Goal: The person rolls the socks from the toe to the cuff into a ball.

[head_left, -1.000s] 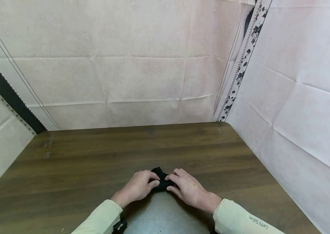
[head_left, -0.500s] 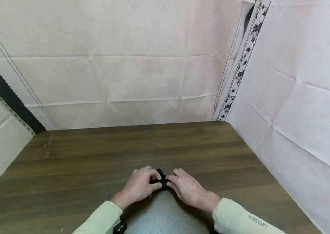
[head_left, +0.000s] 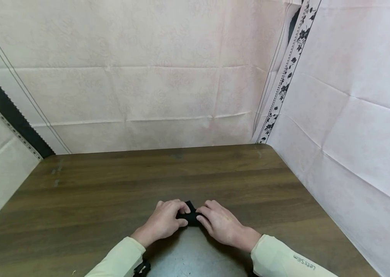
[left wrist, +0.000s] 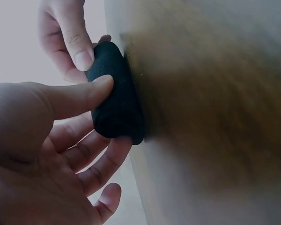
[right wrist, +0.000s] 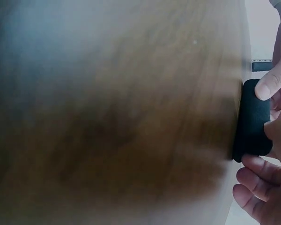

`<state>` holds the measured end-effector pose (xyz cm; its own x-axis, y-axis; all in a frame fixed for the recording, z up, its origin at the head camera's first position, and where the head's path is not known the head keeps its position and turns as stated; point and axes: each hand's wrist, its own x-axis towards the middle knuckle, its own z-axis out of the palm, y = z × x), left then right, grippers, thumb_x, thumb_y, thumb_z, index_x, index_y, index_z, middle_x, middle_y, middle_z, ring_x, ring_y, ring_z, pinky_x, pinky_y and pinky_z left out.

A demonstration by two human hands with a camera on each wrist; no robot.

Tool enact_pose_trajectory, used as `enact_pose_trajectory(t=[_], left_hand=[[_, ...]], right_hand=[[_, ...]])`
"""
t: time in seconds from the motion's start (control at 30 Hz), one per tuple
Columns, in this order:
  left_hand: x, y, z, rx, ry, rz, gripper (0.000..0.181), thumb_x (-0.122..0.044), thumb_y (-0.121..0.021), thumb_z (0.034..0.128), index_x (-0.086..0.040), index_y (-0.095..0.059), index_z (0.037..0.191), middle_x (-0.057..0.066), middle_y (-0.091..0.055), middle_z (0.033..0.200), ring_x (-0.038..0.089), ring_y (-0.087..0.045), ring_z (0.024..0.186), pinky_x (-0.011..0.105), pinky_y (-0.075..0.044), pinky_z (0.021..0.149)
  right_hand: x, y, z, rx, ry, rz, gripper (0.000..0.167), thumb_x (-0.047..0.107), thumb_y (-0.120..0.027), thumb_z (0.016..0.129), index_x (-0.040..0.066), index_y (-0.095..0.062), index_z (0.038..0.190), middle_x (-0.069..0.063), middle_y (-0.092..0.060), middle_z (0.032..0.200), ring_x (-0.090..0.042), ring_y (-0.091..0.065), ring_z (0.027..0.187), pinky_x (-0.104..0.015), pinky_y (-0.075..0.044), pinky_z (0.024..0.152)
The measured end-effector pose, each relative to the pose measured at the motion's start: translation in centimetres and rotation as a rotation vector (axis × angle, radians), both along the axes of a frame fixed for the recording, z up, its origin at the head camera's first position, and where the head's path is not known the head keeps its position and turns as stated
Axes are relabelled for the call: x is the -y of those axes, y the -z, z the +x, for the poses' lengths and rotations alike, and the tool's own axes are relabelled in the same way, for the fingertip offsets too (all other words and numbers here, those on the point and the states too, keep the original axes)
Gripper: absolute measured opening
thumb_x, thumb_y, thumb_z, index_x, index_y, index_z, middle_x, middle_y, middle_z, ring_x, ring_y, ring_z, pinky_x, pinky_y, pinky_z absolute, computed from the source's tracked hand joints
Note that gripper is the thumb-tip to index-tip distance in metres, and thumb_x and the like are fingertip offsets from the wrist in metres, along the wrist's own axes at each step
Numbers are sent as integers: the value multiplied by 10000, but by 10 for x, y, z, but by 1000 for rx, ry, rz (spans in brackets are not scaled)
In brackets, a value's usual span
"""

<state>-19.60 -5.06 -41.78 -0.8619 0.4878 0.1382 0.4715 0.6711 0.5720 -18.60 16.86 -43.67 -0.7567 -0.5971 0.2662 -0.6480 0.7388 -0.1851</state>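
A rolled-up piece of black cloth (head_left: 193, 220) lies on the wooden table (head_left: 139, 181) near its front edge, a small flap sticking out on the far side. My left hand (head_left: 164, 220) grips the left end, thumb on the near side and fingers bent over the far side. At the other end, my right hand (head_left: 220, 223) holds it between thumb and fingers. In the left wrist view the black roll (left wrist: 114, 101) looks like a thick cylinder with layers showing at its end. The right wrist view shows the black roll (right wrist: 253, 124) between both hands. What kind of cloth item it is cannot be told.
Pale cloth sheets (head_left: 167, 92) hang behind the table and along both sides, the right one (head_left: 360, 115) with a floral border. A pale, shiny patch (head_left: 195, 254) shows on the table between the forearms. A tiny crumb (head_left: 73, 272) lies at the lower left.
The black cloth has become more compact, with less of its flap showing on the far side. My left hand shifted slightly right, then back left; the right hand barely moved.
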Motion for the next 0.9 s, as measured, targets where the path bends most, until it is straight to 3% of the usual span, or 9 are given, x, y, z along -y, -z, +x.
enact_pose_trajectory(t=[0.23, 0.43, 0.63, 0.9], left_hand=[[1, -1, -2, 2, 13, -23, 90, -104, -758, 898, -138, -722, 972, -4, -689, 989, 214, -637, 954, 470, -346, 857], [3, -1, -3, 29, 16, -34, 112, -101, -697, 947, -112, -734, 1053, 67, -707, 1120, 273, -639, 1088, 483, -346, 878], [4, -1, -4, 21, 8, -31, 126, -98, -666, 969, -105, -739, 1071, 71, -708, 1115, 274, -645, 1078, 485, -349, 869], [2, -2, -3, 63, -14, -39, 157, -113, -687, 959, -118, -738, 1107, 19, -650, 1055, 266, -597, 1042, 515, -372, 920]], right_hand=[[-3, -1, -1, 9, -5, -37, 263, 322, -697, 965, 149, -703, 1163, 57, -510, 990, -101, -477, 878, -278, -475, 755], [-3, -1, -3, -34, -18, -41, 361, 318, -762, 914, 162, -657, 1223, 36, -569, 1060, -124, -531, 942, -325, -503, 812], [-4, 0, -5, -75, -40, -61, 360, 280, -774, 907, 181, -633, 1223, 38, -600, 1065, -119, -552, 932, -324, -511, 806], [-4, 0, -4, -79, -53, -58, 277, 252, -722, 951, 170, -664, 1209, 49, -580, 1012, -117, -548, 898, -303, -505, 780]])
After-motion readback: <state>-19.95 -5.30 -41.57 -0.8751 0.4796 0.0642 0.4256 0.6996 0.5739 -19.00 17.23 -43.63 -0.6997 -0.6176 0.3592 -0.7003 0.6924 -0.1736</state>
